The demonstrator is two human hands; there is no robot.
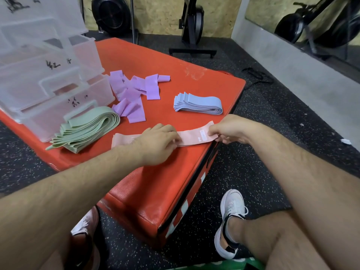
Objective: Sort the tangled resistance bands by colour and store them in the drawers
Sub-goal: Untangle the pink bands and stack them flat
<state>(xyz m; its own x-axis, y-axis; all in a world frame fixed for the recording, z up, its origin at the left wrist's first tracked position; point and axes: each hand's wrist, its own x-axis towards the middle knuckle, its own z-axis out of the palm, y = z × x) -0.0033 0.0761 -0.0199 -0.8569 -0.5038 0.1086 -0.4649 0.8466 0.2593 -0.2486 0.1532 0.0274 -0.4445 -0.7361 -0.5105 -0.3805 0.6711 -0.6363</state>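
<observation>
Pink bands (191, 138) are lying flat along the near edge of the red pad (155, 55), being squared into a stack. Left hand (157, 144) is pressing them down; right hand (229, 129) is pinching their end in a narrow grip. Edges want aligning before lifting. Green (87, 129), blue (198, 103) and purple bands (134, 90) are waiting beside the drawers (48, 78).
</observation>
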